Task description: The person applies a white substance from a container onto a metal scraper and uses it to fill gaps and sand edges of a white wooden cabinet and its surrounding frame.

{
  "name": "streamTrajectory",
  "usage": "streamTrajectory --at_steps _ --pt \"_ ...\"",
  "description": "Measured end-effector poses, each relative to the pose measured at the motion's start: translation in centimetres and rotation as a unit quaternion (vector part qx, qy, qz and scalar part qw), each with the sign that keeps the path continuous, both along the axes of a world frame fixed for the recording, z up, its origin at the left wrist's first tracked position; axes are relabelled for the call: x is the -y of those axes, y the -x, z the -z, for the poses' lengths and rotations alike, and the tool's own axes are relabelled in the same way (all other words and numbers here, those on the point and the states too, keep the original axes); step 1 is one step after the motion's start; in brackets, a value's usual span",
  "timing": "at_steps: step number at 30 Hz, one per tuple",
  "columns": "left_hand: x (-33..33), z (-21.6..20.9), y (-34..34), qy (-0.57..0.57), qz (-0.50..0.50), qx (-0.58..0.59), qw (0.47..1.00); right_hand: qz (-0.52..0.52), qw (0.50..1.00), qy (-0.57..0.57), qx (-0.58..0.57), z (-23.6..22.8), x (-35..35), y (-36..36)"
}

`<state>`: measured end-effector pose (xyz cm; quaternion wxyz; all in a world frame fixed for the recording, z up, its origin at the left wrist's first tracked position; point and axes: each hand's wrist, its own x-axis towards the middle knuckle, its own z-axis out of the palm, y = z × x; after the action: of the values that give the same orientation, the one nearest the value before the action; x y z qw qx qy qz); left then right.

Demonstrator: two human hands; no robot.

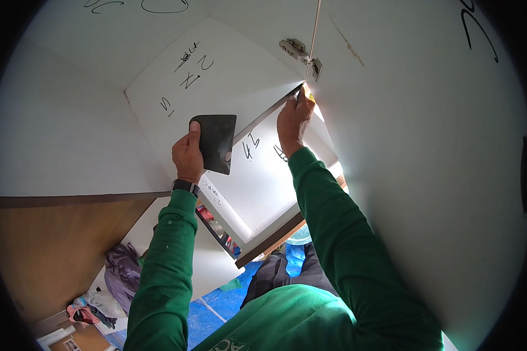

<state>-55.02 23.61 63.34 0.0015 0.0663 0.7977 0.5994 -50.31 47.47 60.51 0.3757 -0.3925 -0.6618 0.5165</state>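
Dark plate (218, 140): flat, roughly four-sided, below and to the left of the metal hinge (294, 49), raised in the left hand (187, 157).
Left hand: gripping the plate by its left side, thumb flat on the near face, the other fingers mostly hidden.
Right hand: just below the hinge, fingers bent together at the corner where the dark edge (270, 111) meets the right-hand panel (427, 164); whether they pinch a small tool or only press there, I cannot tell.
Dark edge: slants down and leftward from just below the hinge, towards the plate.
Lit compartment (269, 196): white inside, below the hinge, handwritten marks on its surface.
Purple cloth (123, 275): far below the hinge and to its left, beside other bundled fabric.
Slip risk: the plate seems held along one side only; a loosened thumb could let it twist or drop into the lit compartment.
Pinch risk: if the right-hand panel can swing on the hinge, a bump from the right sleeve (357, 228) might trap the fingertips in the corner.
Scuff risk: a careless turn of the left wrist could drag a plate corner across the white surface left of the hinge.
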Motion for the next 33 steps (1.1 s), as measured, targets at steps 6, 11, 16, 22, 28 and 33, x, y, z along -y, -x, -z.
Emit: streamTrajectory --at_steps 6,11,16,22,28,33 --pt "0.2 0.5 0.3 -0.008 0.017 0.009 1.000 -0.015 0.997 0.075 -0.010 2.8 -1.7 -1.4" --pt "0.9 0.4 0.3 0.002 0.004 0.003 1.000 -0.002 0.999 0.052 -0.015 1.6 -1.1 -0.6" --pt "-0.5 0.2 0.1 -0.009 0.017 0.006 1.000 0.033 0.998 0.048 -0.003 2.1 -2.9 0.7" --pt "0.7 0.2 0.2 -0.005 0.007 0.013 1.000 0.036 0.999 0.026 -0.005 -1.1 -0.8 1.1" --pt "0.2 0.4 0.2 -0.008 0.010 0.009 1.000 0.046 0.999 0.003 0.012 -0.6 -0.4 0.8" --pt "-0.1 0.3 0.0 0.003 0.003 -0.003 1.000 0.033 0.999 0.003 0.003 -0.6 0.0 0.7"
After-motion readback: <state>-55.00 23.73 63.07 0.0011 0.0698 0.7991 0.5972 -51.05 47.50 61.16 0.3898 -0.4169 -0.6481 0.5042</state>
